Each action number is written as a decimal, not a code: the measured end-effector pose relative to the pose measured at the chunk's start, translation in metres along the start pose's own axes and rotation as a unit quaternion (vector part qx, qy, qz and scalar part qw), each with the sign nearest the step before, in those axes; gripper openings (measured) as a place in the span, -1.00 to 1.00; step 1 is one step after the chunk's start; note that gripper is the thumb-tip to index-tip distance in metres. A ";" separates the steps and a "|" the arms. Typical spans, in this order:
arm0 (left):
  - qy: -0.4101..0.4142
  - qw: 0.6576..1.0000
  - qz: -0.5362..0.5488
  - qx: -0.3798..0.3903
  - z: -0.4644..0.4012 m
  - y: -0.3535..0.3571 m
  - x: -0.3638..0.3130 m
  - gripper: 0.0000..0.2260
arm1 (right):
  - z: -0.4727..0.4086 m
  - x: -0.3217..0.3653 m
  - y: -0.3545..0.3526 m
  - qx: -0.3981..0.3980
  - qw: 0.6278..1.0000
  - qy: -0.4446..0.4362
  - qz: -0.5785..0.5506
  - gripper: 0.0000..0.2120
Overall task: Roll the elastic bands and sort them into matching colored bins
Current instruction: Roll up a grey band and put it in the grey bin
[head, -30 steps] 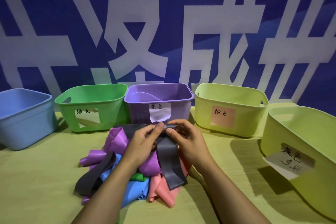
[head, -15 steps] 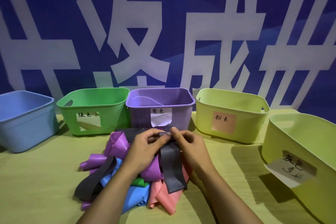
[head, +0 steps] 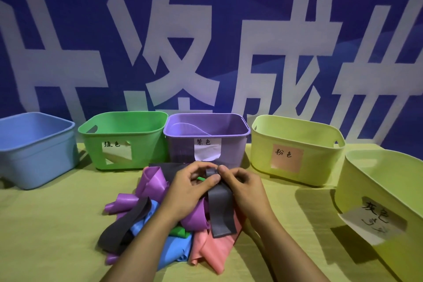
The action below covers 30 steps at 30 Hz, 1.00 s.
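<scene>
My left hand [head: 190, 186] and my right hand [head: 246, 186] pinch the top end of a grey elastic band [head: 219, 210], which is folded over at the fingertips and hangs down over a heap of bands [head: 160, 224]. The heap holds purple, blue, pink, green and another grey band [head: 124, 226]. Behind it stand a blue bin [head: 34, 146], a green bin [head: 123, 139], a purple bin [head: 231, 142], a yellow-green bin with a pink label [head: 295, 146] and, at the right, a yellow-green bin with a grey-word label [head: 384, 190].
The bins and bands sit on a yellow-green tabletop [head: 45, 224]. A blue banner with large white characters [head: 206, 41] closes off the back. A pale curved item [head: 187, 129] lies inside the purple bin.
The fold of the grey band at my fingertips has tightened and the hanging tail has shortened a little. Both hands stay close together above the heap.
</scene>
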<state>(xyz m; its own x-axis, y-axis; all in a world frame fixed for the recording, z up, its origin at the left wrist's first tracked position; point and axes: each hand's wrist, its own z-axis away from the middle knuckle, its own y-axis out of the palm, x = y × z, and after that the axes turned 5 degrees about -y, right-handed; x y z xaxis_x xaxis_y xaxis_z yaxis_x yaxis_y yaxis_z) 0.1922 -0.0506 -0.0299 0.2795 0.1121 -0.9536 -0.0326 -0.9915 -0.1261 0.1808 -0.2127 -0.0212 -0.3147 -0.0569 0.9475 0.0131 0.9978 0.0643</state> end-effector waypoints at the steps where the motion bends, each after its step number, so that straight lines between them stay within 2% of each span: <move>1: -0.003 1.000 0.005 0.002 0.000 -0.001 0.000 -0.79 | 0.000 0.000 0.000 0.002 1.000 -0.003 -0.002 -0.76; 6: -0.052 0.996 0.075 0.022 0.003 0.003 -0.005 -0.69 | -0.003 -0.001 0.000 0.005 0.999 -0.022 -0.038 -0.85; 12: -0.060 0.997 0.049 -0.003 0.000 -0.001 0.004 -0.55 | -0.006 -0.009 0.000 0.018 0.998 -0.049 -0.020 -0.74; 16: -0.055 0.994 0.093 0.002 0.002 0.002 -0.005 -0.71 | -0.004 -0.008 0.001 0.017 0.998 -0.038 -0.037 -0.72; 19: -0.043 0.995 0.089 0.004 0.003 0.002 -0.007 -0.75 | 0.000 -0.002 0.002 0.022 0.997 -0.021 -0.067 -0.77; 22: -0.041 0.996 0.078 -0.006 0.002 0.002 -0.006 -0.78 | 0.000 0.001 -0.001 0.017 0.998 0.015 -0.064 -0.59; 24: -0.040 0.997 0.072 -0.013 0.001 0.002 -0.006 -0.88 | 0.000 0.003 -0.002 -0.003 0.998 0.038 -0.053 -0.47; 26: -0.034 0.997 0.065 -0.013 0.000 0.002 -0.005 -0.94 | 0.000 0.002 -0.003 -0.014 0.999 0.032 -0.031 -0.43; 28: -0.025 0.998 0.056 -0.009 -0.001 0.002 -0.003 -0.92 | 0.002 0.004 -0.002 -0.015 1.000 0.015 -0.012 -0.38; 30: -0.012 0.999 0.043 -0.008 0.000 0.001 -0.004 -0.89 | 0.002 0.002 -0.001 -0.008 1.000 0.004 -0.011 -0.24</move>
<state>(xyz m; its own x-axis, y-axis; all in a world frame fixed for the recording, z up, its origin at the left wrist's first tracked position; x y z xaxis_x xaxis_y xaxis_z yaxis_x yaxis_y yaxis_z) 0.1910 -0.0525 -0.0266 0.2539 0.0268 -0.9669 -0.0412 -0.9984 -0.0385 0.1779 -0.2136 -0.0204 -0.3084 -0.0793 0.9479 0.0216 0.9957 0.0903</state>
